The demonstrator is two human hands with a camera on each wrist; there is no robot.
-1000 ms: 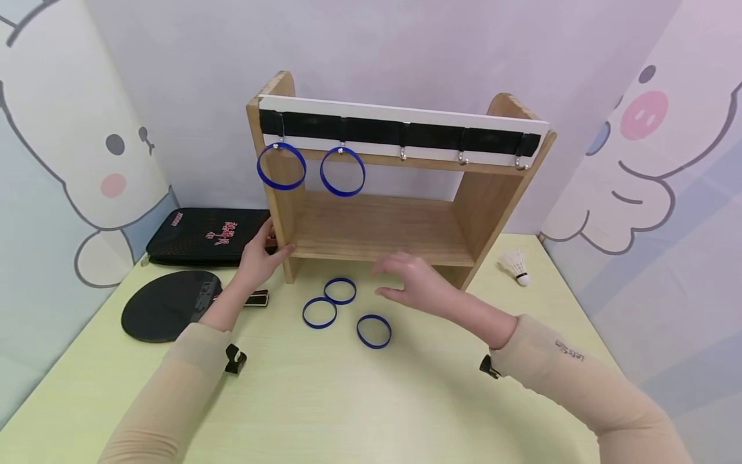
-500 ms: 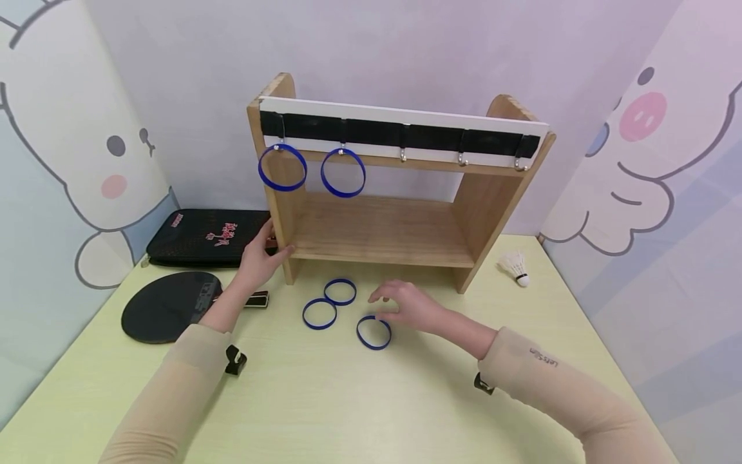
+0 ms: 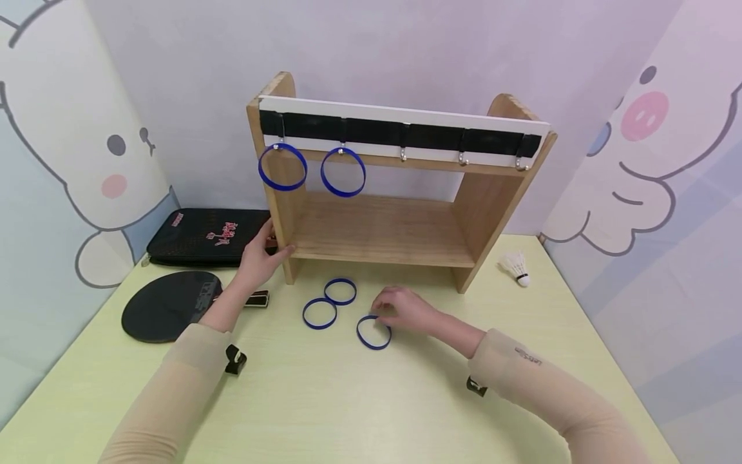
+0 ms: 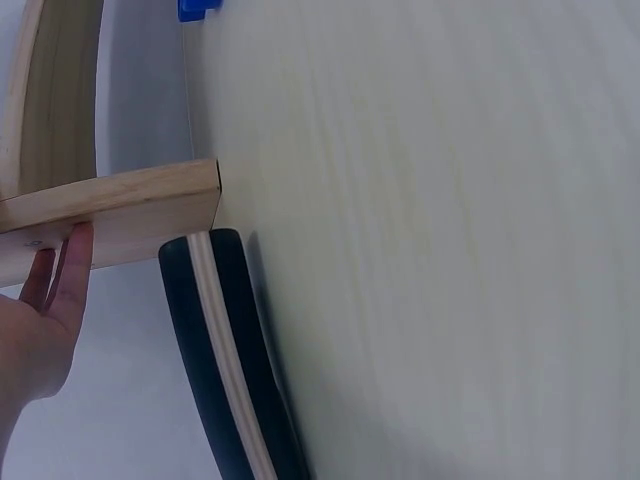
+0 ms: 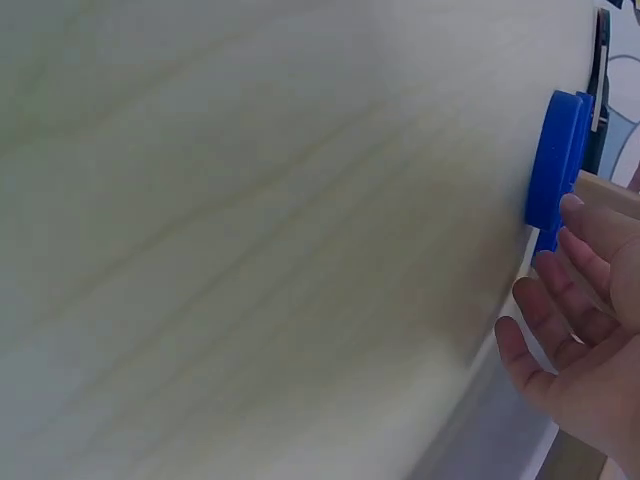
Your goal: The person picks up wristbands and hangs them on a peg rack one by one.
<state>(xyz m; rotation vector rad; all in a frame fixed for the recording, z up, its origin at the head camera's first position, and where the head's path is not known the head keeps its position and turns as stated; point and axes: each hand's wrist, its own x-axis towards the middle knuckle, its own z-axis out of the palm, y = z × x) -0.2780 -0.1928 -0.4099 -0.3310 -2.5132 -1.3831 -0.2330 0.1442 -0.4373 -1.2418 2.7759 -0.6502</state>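
My left hand grips the left side panel of a wooden shelf, its thumb at the front edge and its fingers against the outer side. Over the nearest blue ring on the table hovers my right hand, thumb and fingers bent at the ring's far edge. In the right wrist view its fingers are loosely spread beside a blue ring, with no hold on it seen. Two more blue rings lie together to the left. Two others hang from the two leftmost hooks of the rack.
Three bare hooks follow to the right on the black-and-white rail. A black case and a table tennis bat lie left of the shelf. A shuttlecock lies to the right.
My right hand has come down and slightly toward me, to the nearest ring, and its fingers have drawn closer together. The left hand and the rings have stayed in place.
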